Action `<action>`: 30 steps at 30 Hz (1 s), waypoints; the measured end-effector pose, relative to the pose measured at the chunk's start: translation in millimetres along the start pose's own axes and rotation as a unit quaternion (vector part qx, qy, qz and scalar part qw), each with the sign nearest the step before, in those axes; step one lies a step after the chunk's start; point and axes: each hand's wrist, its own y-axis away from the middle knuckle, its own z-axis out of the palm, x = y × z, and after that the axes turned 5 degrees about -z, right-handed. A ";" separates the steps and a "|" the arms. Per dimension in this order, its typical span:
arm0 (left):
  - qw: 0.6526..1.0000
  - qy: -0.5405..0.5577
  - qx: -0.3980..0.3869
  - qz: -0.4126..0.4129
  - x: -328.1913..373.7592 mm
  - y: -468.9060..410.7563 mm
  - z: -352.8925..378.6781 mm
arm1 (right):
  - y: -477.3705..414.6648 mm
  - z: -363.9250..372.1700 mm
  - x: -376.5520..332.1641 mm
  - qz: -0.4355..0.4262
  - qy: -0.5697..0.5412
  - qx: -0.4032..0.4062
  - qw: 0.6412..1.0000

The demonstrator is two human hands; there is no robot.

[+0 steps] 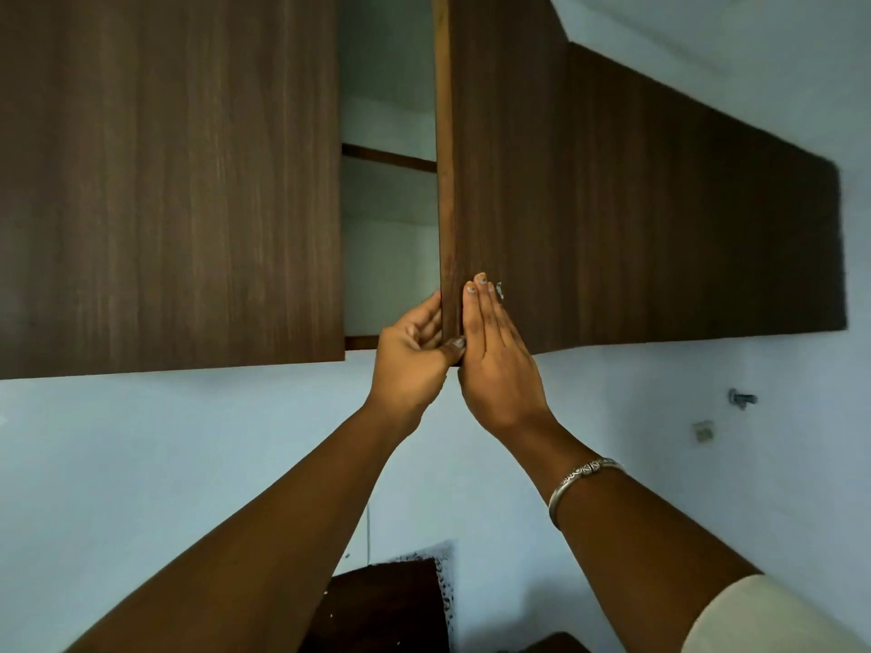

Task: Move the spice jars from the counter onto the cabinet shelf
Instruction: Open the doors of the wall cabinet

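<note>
Cabinet shelf [389, 157] is one thin brown board inside the wall cabinet, seen in the gap between two doors. It lies flat, and its long side runs left to right. One shut door [169, 181] is on the left. One open door [509, 181] stands tall with its thin edge facing us. Two hands are at its bottom corner. The left hand [414, 355] grips the edge with curled fingers and thumb. The right hand [495, 365] lies flat on the door's front, fingers straight. One silver bracelet [582, 478] sits on the right wrist.
</note>
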 end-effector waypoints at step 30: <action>0.978 -0.153 -0.087 0.110 29.7 60.7 323.6 | 104.4 -201.8 207.3 0.367 -0.308 0.095 0.872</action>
